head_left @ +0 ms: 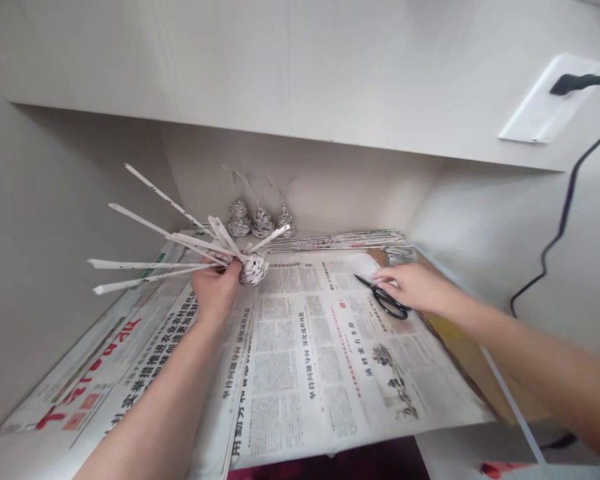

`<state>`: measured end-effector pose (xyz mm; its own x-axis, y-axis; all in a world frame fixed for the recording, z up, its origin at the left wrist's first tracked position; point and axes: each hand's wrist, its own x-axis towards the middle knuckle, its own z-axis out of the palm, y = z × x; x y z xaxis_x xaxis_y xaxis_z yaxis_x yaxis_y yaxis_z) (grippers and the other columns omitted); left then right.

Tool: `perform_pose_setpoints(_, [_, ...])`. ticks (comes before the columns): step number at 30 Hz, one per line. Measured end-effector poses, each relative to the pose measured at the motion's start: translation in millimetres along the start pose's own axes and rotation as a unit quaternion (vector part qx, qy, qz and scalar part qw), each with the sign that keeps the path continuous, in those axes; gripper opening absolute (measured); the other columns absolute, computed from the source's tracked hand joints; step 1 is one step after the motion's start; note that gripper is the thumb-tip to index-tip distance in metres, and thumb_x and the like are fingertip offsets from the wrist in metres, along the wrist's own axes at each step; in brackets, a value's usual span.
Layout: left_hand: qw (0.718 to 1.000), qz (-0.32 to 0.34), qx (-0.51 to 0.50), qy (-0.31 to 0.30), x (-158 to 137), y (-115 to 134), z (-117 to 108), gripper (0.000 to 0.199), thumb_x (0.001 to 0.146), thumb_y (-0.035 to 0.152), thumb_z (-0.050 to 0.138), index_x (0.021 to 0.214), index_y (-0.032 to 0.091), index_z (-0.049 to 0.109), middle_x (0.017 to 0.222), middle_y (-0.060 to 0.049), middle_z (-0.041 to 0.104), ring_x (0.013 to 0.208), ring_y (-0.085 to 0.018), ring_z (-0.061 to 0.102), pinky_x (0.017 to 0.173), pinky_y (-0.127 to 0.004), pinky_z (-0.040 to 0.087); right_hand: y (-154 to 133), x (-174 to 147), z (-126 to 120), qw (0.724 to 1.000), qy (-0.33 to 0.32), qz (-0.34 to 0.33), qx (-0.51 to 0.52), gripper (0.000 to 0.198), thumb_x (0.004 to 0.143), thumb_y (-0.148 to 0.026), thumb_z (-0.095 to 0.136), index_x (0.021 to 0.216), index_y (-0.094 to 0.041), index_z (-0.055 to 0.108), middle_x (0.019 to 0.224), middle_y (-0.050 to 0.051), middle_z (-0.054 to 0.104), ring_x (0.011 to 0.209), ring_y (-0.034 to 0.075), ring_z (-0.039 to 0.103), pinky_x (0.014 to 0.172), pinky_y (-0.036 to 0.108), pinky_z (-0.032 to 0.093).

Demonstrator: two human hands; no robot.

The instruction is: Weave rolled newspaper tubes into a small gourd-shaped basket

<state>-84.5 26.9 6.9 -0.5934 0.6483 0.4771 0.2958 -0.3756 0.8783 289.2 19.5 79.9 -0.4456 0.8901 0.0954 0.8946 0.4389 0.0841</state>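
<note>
My left hand (pixel 216 288) is closed around the base of a small woven paper piece, its rounded body (pixel 255 269) showing just past the fingertips. Several stiff rolled-paper strips (pixel 150 267) fan out from it to the left, and a shorter one points up to the right. At the right side of the newspaper, my right hand (pixel 414 285) has its fingers curled at a pair of black scissors (pixel 391 303). The blades point up and left, and the hand covers part of the handles. How firmly it grips them is hard to see.
Spread newspaper (pixel 280 373) covers the work surface inside a recess. Three gourd-shaped woven paper pieces (pixel 263 223) stand at the back wall, beside a bundle of thin paper rolls (pixel 340 240). Cardboard (pixel 460 347) lies at right. A black cord (pixel 563 227) hangs from the wall socket (pixel 545 110).
</note>
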Motion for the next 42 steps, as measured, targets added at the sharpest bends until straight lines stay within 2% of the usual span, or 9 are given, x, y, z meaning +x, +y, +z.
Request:
perform_pose_setpoints(2, [1.000, 0.000, 0.024, 0.017, 5.7, -1.9, -3.6, 0.024, 0.068, 0.030, 0.067, 0.086, 0.014, 0.068, 0.084, -0.007, 0.072, 0.080, -0.023, 0.067, 0.076, -0.034, 0.053, -34.2, 50.8, 11.5, 0.998, -0.008, -0.054, 0.041, 0.026, 0.087, -0.029, 0.049, 0.099, -0.025, 0.072, 0.099, 0.004, 0.073, 0.092, 0.021, 0.065, 0.084, 0.031, 0.045])
perform_pose_setpoints(7, [0.996, -0.003, 0.086, 0.033, 13.9, -5.9, -9.3, 0.023, 0.066, 0.030, 0.066, 0.083, 0.015, 0.069, 0.076, -0.005, 0.071, 0.071, -0.022, 0.067, 0.069, -0.032, 0.051, -86.9, 159.3, 48.1, 0.995, 0.047, -0.002, 0.083, 0.028, 0.089, -0.028, 0.048, 0.105, -0.020, 0.070, 0.107, 0.010, 0.069, 0.103, 0.023, 0.058, 0.089, 0.031, 0.039])
perform_pose_setpoints(13, [0.991, 0.006, 0.135, 0.019, 16.7, -5.6, -10.2, 0.024, 0.067, 0.030, 0.064, 0.085, 0.015, 0.069, 0.075, -0.005, 0.071, 0.071, -0.022, 0.067, 0.070, -0.031, 0.051, -118.1, 213.4, 82.1, 0.989, 0.073, 0.037, 0.121, 0.018, 0.083, -0.027, 0.058, 0.094, -0.020, 0.070, 0.100, 0.009, 0.069, 0.099, 0.025, 0.056, 0.084, 0.034, 0.039])
perform_pose_setpoints(19, [0.991, 0.026, 0.135, -0.006, 15.0, -2.4, -7.8, 0.019, 0.069, 0.026, 0.061, 0.083, 0.016, 0.069, 0.075, -0.003, 0.071, 0.075, -0.023, 0.067, 0.073, -0.031, 0.050, -121.0, 207.4, 80.9, 0.979, 0.130, -0.003, 0.158, 0.019, 0.086, -0.018, 0.050, 0.094, -0.017, 0.068, 0.093, 0.008, 0.069, 0.092, 0.021, 0.058, 0.083, 0.031, 0.039])
perform_pose_setpoints(22, [0.993, 0.052, 0.106, -0.010, 12.7, -1.5, -5.7, 0.014, 0.071, 0.023, 0.061, 0.081, 0.016, 0.067, 0.079, -0.003, 0.072, 0.080, -0.021, 0.067, 0.077, -0.031, 0.051, -118.6, 192.9, 57.8, 0.963, 0.183, -0.034, 0.196, 0.024, 0.091, -0.017, 0.044, 0.103, -0.017, 0.065, 0.100, 0.007, 0.068, 0.093, 0.018, 0.058, 0.081, 0.026, 0.041])
perform_pose_setpoints(25, [0.990, 0.101, 0.099, -0.003, 10.0, -1.5, -4.8, 0.007, 0.073, 0.023, 0.062, 0.076, 0.017, 0.064, 0.079, -0.004, 0.071, 0.081, -0.020, 0.066, 0.081, -0.033, 0.051, -124.0, 167.9, 24.3, 0.914, 0.287, -0.131, 0.256, 0.023, 0.093, -0.025, 0.046, 0.099, -0.020, 0.068, 0.093, 0.005, 0.069, 0.090, 0.018, 0.058, 0.081, 0.028, 0.042])
perform_pose_setpoints(27, [0.986, 0.140, 0.093, -0.007, 8.6, -1.3, -5.5, 0.007, 0.075, 0.024, 0.062, 0.074, 0.017, 0.062, 0.078, -0.004, 0.070, 0.080, -0.020, 0.065, 0.082, -0.035, 0.051, -132.5, 147.0, 1.9, 0.903, 0.315, -0.163, 0.244, 0.023, 0.093, -0.028, 0.048, 0.096, -0.021, 0.070, 0.088, 0.004, 0.069, 0.084, 0.018, 0.057, 0.077, 0.029, 0.042])
perform_pose_setpoints(34, [0.971, 0.218, 0.096, 0.007, 7.3, 5.9, -11.5, 0.006, 0.078, 0.024, 0.064, 0.077, 0.019, 0.061, 0.086, -0.005, 0.071, 0.087, -0.021, 0.066, 0.087, -0.040, 0.049, -153.4, 89.8, -47.0, 0.933, 0.260, -0.169, 0.180, 0.022, 0.092, -0.025, 0.048, 0.096, -0.025, 0.070, 0.088, 0.002, 0.069, 0.083, 0.018, 0.060, 0.074, 0.031, 0.043])
perform_pose_setpoints(42, [0.964, 0.246, 0.102, -0.007, 5.1, 10.7, -11.8, 0.010, 0.079, 0.026, 0.064, 0.075, 0.020, 0.057, 0.087, -0.005, 0.073, 0.091, -0.022, 0.066, 0.089, -0.042, 0.047, -148.2, 78.3, -53.9, 0.955, 0.217, -0.121, 0.164, 0.021, 0.089, -0.025, 0.051, 0.091, -0.026, 0.071, 0.088, 0.000, 0.070, 0.077, 0.016, 0.063, 0.069, 0.032, 0.044])
